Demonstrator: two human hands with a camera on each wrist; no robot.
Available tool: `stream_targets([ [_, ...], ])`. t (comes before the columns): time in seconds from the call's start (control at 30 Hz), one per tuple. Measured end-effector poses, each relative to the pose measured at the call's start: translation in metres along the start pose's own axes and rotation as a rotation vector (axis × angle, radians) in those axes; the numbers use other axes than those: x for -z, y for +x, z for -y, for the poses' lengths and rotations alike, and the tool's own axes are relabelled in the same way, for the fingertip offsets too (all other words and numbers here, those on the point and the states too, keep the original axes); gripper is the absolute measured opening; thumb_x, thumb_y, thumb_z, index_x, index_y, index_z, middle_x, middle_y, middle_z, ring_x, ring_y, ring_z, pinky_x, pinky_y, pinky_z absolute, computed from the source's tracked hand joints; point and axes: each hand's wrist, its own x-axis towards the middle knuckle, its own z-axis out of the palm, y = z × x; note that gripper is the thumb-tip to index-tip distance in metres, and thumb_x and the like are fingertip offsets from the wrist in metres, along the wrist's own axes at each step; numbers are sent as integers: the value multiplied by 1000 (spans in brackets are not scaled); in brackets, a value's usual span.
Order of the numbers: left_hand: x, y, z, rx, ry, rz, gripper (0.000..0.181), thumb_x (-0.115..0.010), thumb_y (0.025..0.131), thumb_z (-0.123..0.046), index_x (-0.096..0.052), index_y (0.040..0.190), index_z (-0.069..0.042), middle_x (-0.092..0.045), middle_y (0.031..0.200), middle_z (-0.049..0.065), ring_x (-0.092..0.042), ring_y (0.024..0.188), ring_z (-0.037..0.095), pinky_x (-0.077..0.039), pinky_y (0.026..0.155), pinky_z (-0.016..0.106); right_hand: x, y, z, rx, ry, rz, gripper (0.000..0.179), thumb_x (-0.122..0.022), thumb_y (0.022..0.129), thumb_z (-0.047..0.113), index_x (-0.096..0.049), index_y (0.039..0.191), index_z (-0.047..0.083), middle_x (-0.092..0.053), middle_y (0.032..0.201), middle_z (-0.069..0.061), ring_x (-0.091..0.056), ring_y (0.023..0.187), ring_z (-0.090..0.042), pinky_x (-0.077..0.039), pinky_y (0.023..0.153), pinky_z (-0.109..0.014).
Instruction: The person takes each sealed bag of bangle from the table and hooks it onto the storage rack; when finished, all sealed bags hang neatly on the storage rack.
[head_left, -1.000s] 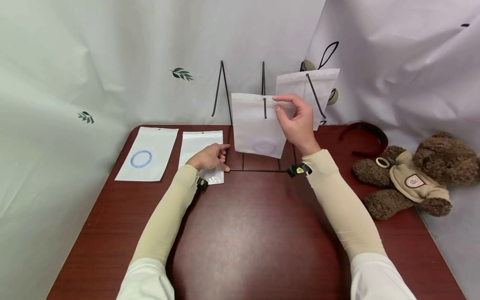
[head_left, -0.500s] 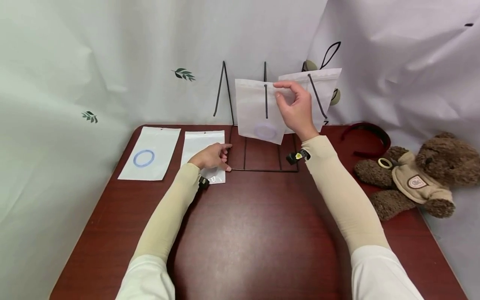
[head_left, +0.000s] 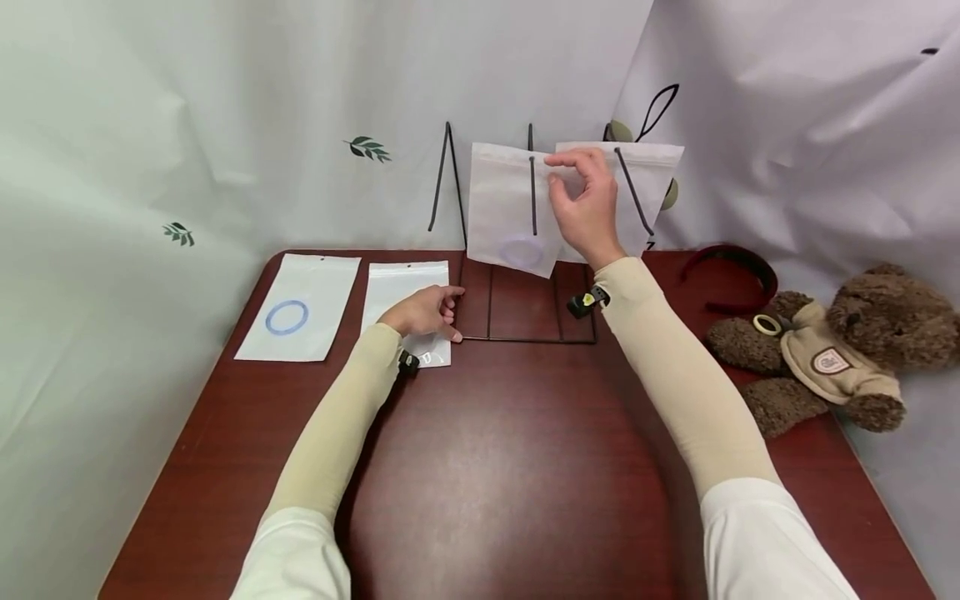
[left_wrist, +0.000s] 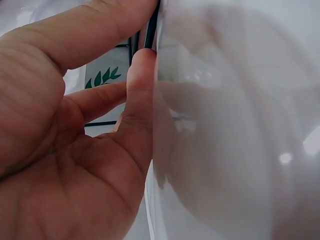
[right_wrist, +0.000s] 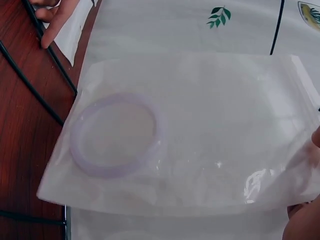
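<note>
My right hand (head_left: 588, 200) pinches the upper right edge of a white zip bag (head_left: 498, 208) that hangs by its hole on the middle hook of a black wire rack (head_left: 525, 341). A pale purple ring (right_wrist: 117, 135) shows through the bag's lower part. Another white zip bag (head_left: 652, 167) hangs on the right hook, partly behind my right hand. My left hand (head_left: 423, 312) touches the left side of the rack's base with extended thumb and index finger. Under that hand lies a third zip bag (head_left: 390, 287), partly covered. The left hook (head_left: 441, 179) carries no bag.
A white bag with a blue ring (head_left: 300, 287) lies at the table's left. A dark red headband (head_left: 757, 271) and a brown teddy bear (head_left: 840, 350) with a small yellow ring (head_left: 767, 325) are at the right. White curtains hang close behind the table (head_left: 525, 467).
My right hand has risen with the pinched bag, whose hole now sits higher up the middle hook, further back. The left hand has stayed at the rack's base.
</note>
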Motion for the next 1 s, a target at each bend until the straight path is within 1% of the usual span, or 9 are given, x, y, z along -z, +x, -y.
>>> stream_targets([
  [0.13,2,2,-1,5,3,-2,100,-90,72,-12,-36,156,-12,-49,104,5,-50,91,16,-39,91,32,-2,4,-7,5,-15,-30,20,-64,87,-5,-75,103,-1,-62,113,-20,-55,116,-26,-37,105,-22],
  [0.23,2,5,-1,0,4,-5,100,-90,72,-11,-36,156,-11,-50,103,5,-50,90,15,-39,92,32,-2,4,-21,15,-29,-32,23,-66,87,-2,-75,108,3,-60,117,-17,-54,115,-25,-40,96,-26],
  [0.37,-2,8,1,-1,-15,5,100,-90,72,-10,-35,156,-10,-49,103,5,-50,89,14,-39,91,31,6,-4,-42,35,-79,-3,36,-70,87,6,-73,122,17,-57,125,-11,-52,112,-20,-42,85,-31],
  [0.43,-4,10,2,4,-22,12,101,-90,72,-10,-34,156,-11,-48,104,4,-50,89,14,-40,91,31,13,-11,-48,44,-105,23,45,-71,86,10,-69,129,22,-55,127,-10,-51,112,-18,-45,87,-32],
  [0.53,-5,10,3,10,-23,9,100,-90,73,-9,-35,156,-11,-48,104,4,-50,89,14,-39,91,31,24,-24,-53,31,-128,62,53,-72,86,13,-63,137,25,-53,132,-8,-52,116,-17,-49,95,-36],
  [0.63,-4,11,3,3,-27,-3,99,-89,73,-8,-35,156,-11,-48,103,4,-50,89,14,-39,90,31,36,-36,-58,10,-124,81,55,-74,86,14,-61,138,24,-55,136,-5,-55,121,-18,-50,99,-41],
  [0.7,-4,11,2,-4,-32,-11,99,-89,73,-8,-35,156,-11,-48,102,4,-50,89,15,-40,90,31,43,-46,-62,-11,-108,96,54,-75,86,14,-60,137,20,-58,134,-6,-58,122,-21,-51,99,-45],
  [0.83,-3,10,1,-7,-28,-17,99,-89,73,-8,-35,156,-11,-48,101,4,-50,88,14,-40,89,31,59,-69,-75,-72,-104,187,52,-74,87,15,-58,136,12,-62,131,-11,-60,122,-26,-51,100,-50],
  [1.0,-2,8,-1,8,-36,-13,100,-89,73,-8,-34,156,-11,-48,104,4,-50,89,15,-40,89,31,72,-94,-93,-146,-173,362,51,-74,90,19,-57,135,5,-62,135,-11,-59,125,-27,-50,102,-51],
])
